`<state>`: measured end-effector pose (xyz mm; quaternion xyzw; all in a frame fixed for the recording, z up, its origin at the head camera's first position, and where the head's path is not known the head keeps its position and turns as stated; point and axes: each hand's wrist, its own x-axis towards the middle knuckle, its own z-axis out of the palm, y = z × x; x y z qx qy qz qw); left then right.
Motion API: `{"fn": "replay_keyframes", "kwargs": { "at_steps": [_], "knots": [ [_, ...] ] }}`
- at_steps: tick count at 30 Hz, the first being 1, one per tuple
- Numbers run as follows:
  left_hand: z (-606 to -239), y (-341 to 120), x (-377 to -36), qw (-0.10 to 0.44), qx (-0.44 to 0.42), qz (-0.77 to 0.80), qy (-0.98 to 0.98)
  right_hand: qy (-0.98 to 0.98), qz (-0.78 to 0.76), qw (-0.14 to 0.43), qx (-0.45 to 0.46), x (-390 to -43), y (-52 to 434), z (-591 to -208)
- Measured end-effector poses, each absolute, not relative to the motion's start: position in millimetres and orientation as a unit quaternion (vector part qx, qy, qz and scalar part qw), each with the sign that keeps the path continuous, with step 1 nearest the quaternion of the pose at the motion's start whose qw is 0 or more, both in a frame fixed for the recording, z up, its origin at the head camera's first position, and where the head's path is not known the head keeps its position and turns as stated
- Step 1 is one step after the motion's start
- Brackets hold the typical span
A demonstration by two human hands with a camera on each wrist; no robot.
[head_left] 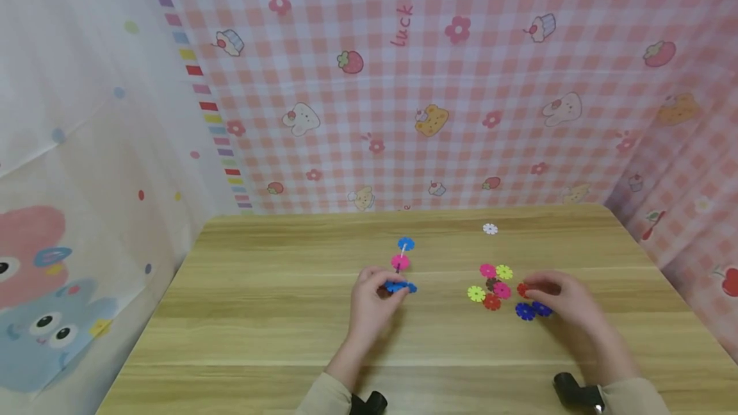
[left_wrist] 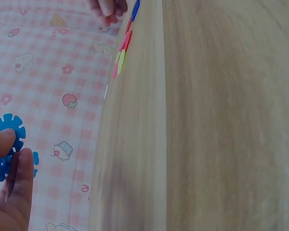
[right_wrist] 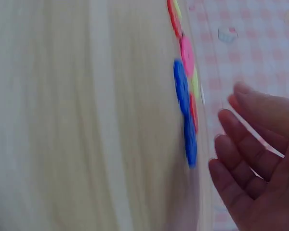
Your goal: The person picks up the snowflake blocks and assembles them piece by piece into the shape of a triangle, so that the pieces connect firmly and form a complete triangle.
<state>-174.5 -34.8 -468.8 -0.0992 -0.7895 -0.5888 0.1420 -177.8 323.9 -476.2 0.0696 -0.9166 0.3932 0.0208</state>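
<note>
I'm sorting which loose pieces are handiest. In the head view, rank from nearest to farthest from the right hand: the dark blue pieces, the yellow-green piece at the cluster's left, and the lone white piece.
1. Dark blue pieces, right beside the right hand.
2. Yellow-green piece, on the cluster's left edge.
3. White piece, alone toward the table's back edge.

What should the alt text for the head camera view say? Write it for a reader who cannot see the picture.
A person's left hand pinches blue snowflake discs at the base of a small upright chain with a pink disc and a blue disc. The right hand reaches a red disc in a loose pile on a wooden table; a white disc lies apart.
</note>
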Motion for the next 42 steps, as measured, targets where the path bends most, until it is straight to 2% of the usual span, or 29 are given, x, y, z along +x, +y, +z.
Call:
{"fn": "replay_keyframes", "kwargs": {
  "at_steps": [8,25,33,42],
  "knots": [
    [-470.0,-36.4,-175.0,0.130,-0.107,-0.578,-0.798,-0.927,0.369,0.011,0.074,-171.2,345.5,-481.1],
    [-472.3,-34.2,-172.3,0.119,-0.102,-0.584,-0.797,-0.933,0.341,0.004,0.114,-196.1,338.1,-489.4],
    [-472.0,-34.4,-172.7,0.119,-0.097,-0.582,-0.798,-0.924,0.375,-0.009,0.069,-199.6,337.9,-491.9],
    [-474.4,-34.4,-172.4,0.132,-0.099,-0.594,-0.787,-0.926,0.368,0.043,0.067,-193.8,322.5,-481.8]
  ]
}}
